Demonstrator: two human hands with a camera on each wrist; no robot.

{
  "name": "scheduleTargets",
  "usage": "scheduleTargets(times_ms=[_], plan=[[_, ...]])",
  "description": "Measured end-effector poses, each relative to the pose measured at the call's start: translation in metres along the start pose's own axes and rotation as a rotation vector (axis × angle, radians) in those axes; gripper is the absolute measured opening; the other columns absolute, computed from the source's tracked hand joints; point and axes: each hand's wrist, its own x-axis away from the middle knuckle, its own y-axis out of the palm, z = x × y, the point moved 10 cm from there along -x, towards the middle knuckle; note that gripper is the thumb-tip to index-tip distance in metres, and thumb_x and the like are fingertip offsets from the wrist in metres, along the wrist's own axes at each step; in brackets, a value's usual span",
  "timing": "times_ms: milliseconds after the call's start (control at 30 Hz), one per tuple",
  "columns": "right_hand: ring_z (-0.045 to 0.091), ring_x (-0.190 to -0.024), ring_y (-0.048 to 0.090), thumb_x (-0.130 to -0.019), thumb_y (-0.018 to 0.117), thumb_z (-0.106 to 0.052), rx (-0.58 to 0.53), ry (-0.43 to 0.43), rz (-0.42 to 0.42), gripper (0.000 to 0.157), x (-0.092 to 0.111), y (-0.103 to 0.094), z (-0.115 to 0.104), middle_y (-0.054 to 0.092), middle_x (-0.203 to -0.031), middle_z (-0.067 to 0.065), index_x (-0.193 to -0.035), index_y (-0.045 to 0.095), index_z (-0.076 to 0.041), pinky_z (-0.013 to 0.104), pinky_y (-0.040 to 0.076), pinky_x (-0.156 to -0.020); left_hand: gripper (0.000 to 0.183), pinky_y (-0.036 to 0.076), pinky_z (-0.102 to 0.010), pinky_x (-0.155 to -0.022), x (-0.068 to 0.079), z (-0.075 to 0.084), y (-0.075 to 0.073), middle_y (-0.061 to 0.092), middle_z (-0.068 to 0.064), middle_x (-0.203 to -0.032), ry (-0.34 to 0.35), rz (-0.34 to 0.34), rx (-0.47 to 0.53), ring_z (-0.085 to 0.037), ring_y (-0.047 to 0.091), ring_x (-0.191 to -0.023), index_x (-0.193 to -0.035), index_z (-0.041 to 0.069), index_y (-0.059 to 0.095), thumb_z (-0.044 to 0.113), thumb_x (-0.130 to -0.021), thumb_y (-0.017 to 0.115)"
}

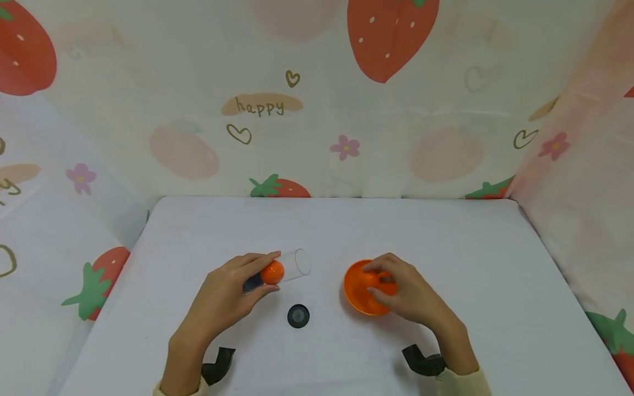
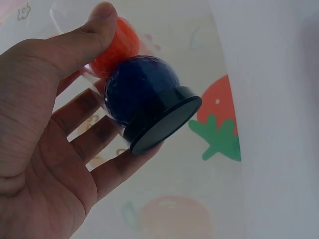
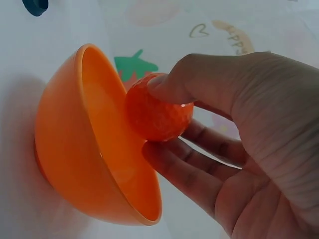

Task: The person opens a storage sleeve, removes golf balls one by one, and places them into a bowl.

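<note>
My left hand [image 1: 230,289] grips a clear plastic tube [image 1: 296,264] that lies tilted, its bare end toward the right. Inside the tube are an orange golf ball [image 2: 121,45] and a dark blue golf ball [image 2: 139,84]; a black cap [image 2: 164,122] closes the end by the blue one. Over the orange bowl [image 3: 65,144], my right hand [image 1: 403,286] pinches a second orange golf ball [image 3: 157,109] between thumb and fingers. In the right wrist view this ball is at the bowl's rim, overlapping the opening.
A loose black cap [image 1: 298,316] lies on the white table [image 1: 337,225] between the two hands. Behind and at both sides hangs a cloth [image 1: 307,154] printed with strawberries and hearts. Black wrist mounts [image 1: 425,363] stick out inward from the forearms.
</note>
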Motion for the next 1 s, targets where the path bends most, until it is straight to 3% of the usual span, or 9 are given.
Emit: scheduleTargets(times_ms=[233,400,667,1000], plan=[[0.021,-0.120,0.064,-0.087,0.078,-0.010,0.074,0.000,0.043,0.036,0.001,-0.006,-0.003,0.063,-0.129,-0.002,-0.121,0.066,-0.015,0.044,0.056,-0.101,0.063,0.060,-0.034,-0.092,0.001,0.000,0.000,0.072,0.010,-0.118,0.004,0.001,0.002,-0.010,0.069,-0.108,-0.139,0.033,0.061,0.039,-0.081,0.084],[0.021,-0.119,0.064,-0.087,0.078,-0.010,0.060,0.003,0.064,0.038,0.001,-0.009,-0.002,0.063,-0.129,-0.002,-0.123,0.066,-0.013,0.042,0.057,-0.100,0.065,0.058,-0.034,-0.096,0.000,-0.001,0.001,0.072,0.010,-0.122,0.005,0.003,0.007,-0.010,0.068,-0.113,-0.140,0.035,0.059,0.044,-0.081,0.082],[0.017,-0.117,0.064,-0.089,0.077,-0.010,0.047,-0.016,0.083,0.035,-0.002,-0.009,-0.004,0.065,-0.126,-0.003,-0.122,0.066,-0.012,0.041,0.057,-0.099,0.063,0.058,-0.039,-0.097,0.000,-0.003,0.004,0.071,0.004,-0.126,-0.031,-0.005,0.001,-0.017,0.069,-0.114,-0.136,0.024,0.063,0.040,-0.079,0.086],[0.017,-0.116,0.065,-0.092,0.073,-0.011,-0.058,-0.049,0.101,0.029,-0.004,-0.003,-0.013,0.067,-0.123,-0.004,-0.120,0.067,-0.013,0.040,0.057,-0.099,0.056,0.059,-0.037,-0.094,0.000,0.004,0.005,0.071,0.011,-0.119,-0.024,-0.033,0.020,-0.011,0.067,-0.111,-0.133,0.033,0.066,0.042,-0.081,0.084]])
